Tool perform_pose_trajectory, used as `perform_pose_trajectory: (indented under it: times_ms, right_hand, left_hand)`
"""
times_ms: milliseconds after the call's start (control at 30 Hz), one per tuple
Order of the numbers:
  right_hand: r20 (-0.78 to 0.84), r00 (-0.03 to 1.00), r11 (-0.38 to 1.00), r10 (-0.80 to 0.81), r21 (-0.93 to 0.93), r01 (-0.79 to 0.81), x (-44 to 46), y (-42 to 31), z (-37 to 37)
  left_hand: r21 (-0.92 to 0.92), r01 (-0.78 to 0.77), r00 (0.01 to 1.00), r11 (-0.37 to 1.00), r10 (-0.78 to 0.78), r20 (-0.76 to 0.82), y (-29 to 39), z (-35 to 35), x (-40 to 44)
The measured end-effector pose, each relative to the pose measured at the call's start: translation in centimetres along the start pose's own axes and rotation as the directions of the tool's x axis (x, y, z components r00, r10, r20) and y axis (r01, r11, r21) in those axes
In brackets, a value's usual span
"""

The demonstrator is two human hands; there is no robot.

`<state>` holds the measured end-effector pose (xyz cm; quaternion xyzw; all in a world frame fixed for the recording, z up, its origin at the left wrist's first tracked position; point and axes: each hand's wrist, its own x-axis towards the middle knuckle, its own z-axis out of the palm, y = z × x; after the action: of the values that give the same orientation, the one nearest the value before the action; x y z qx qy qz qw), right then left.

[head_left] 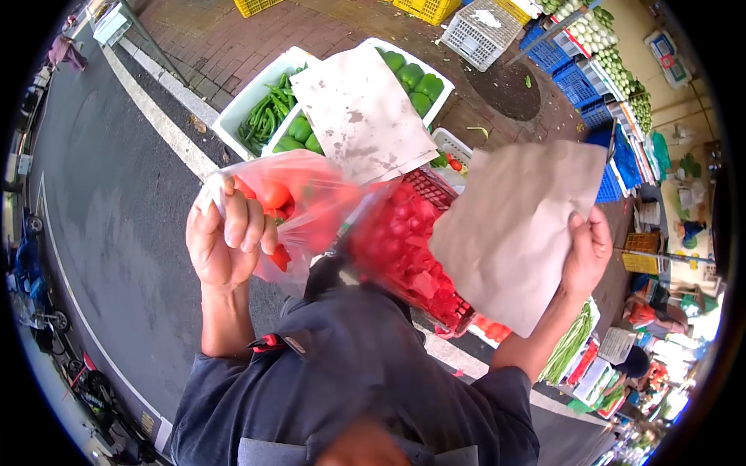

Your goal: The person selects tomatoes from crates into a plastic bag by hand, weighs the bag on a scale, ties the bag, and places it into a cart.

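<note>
My left hand (227, 237) is closed on the gathered top of a clear plastic bag (315, 182). Red tomatoes (274, 194) show through its film. Raised on the other side, my right hand (588, 252) pinches the edge of a brown paper sheet (521, 225), thumb on the near face. Between the two hands sits a red crate (427, 189) heaped with round red produce (400, 233), partly blurred and overlapped by the bag and the sheet.
Another stained sheet (361, 113) covers part of white boxes holding green bell peppers (420, 81) and long green chillies (270, 113). Green beans (569, 342) lie at lower right. Blue crates (575, 81) and vegetable stalls line the right. A road (116, 217) with parked motorbikes runs left.
</note>
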<state>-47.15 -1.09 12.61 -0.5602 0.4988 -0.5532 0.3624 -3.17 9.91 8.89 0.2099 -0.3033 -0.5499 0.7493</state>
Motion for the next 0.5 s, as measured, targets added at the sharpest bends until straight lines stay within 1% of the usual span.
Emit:
perform_pose_trajectory:
  times_ms: [67, 100, 133, 167, 200, 233, 267, 333, 367, 400, 500]
  right_hand:
    - [0.017, 0.992, 0.992, -0.125, -0.007, 0.125, 2.4, -1.6, 2.5]
    - [0.032, 0.986, 0.986, -0.164, -0.019, 0.164, 3.3, -2.3, 4.4]
    - [0.047, 0.979, 0.980, -0.197, -0.033, 0.199, 4.0, -2.7, 6.7]
    - [0.110, 0.941, 0.937, -0.321, -0.106, 0.333, 4.8, -2.5, 9.0]
    - [0.179, 0.886, 0.873, -0.429, -0.170, 0.457, 5.6, -2.0, 11.4]
    - [0.332, 0.797, 0.794, -0.504, -0.185, 0.579, 6.4, -2.1, 14.1]
    - [0.477, 0.685, 0.702, -0.551, -0.179, 0.689, 7.2, -1.8, 16.8]
    - [0.570, 0.588, 0.629, -0.574, -0.152, 0.762, 7.6, 1.7, 22.4]
    - [0.618, 0.529, 0.614, -0.581, -0.094, 0.784, 7.8, 4.5, 25.1]
    - [0.616, 0.492, 0.580, -0.615, -0.068, 0.811, 7.7, 7.9, 27.7]
    - [0.711, 0.502, 0.605, -0.493, -0.134, 0.785, 5.2, 16.1, 32.2]
  left_hand:
    - [0.095, 0.049, 0.996, 0.994, -0.041, -0.080, -0.3, -2.3, -2.5]
    - [0.129, 0.087, 0.983, 0.988, -0.064, -0.170, -0.2, -3.0, -3.8]
    - [0.161, 0.102, 0.973, 0.982, -0.065, -0.220, -0.2, -4.0, -5.0]
    - [0.176, 0.117, 0.966, 0.977, -0.071, -0.248, 0.1, -5.4, -6.2]
    - [0.189, 0.140, 0.957, 0.972, -0.084, -0.276, 0.5, -6.8, -7.5]
    - [0.202, 0.145, 0.947, 0.969, -0.076, -0.313, 0.7, -7.9, -8.7]
    - [0.212, 0.155, 0.935, 0.965, -0.074, -0.346, 0.8, -9.0, -9.9]
    - [0.205, 0.180, 0.918, 0.962, -0.089, -0.387, 0.9, -11.2, -12.3]
    - [0.189, 0.198, 0.884, 0.962, -0.092, -0.458, 0.7, -12.4, -13.2]
    - [0.172, 0.214, 0.845, 0.962, -0.094, -0.527, 0.4, -13.5, -14.2]
    - [0.123, 0.273, 0.770, 0.954, -0.140, -0.623, -1.2, -17.0, -17.0]
